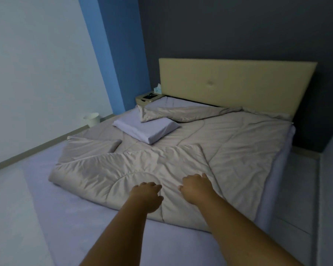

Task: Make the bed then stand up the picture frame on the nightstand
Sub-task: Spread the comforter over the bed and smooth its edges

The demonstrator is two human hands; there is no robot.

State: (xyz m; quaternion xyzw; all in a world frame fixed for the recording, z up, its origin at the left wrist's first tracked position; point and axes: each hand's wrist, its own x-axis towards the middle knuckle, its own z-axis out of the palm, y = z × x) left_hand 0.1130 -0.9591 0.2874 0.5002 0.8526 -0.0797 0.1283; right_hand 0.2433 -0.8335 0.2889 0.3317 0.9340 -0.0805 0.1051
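Down at the foot of the bed (69, 217), well away from the headboard (238, 83), both arms reached out over the folded-back edge of the beige comforter (123, 169). The left hand (147, 195) lay knuckles up on the fabric with its fingers curled under, and the right hand (195, 186) rested just beside it, fingers bent forward onto the same fold. Whether either had actually pinched cloth I could not tell; the fingertips were hidden. Judging by the pose, they were set there to take that edge and draw it toward the foot, since the comforter was bunched up toward the headboard and left the lavender sheet bare below it.

A pillow (146, 129) sat crooked on top of the comforter, some way short of the headboard (it would need lifting off before the cover could be spread flat). Beside the headboard's left end stood the nightstand (142, 99), with a dark flat thing lying on it, probably the picture frame (149, 96), too small to be sure, and a tissue box (158, 88) behind it. That part of the job looked untouched.
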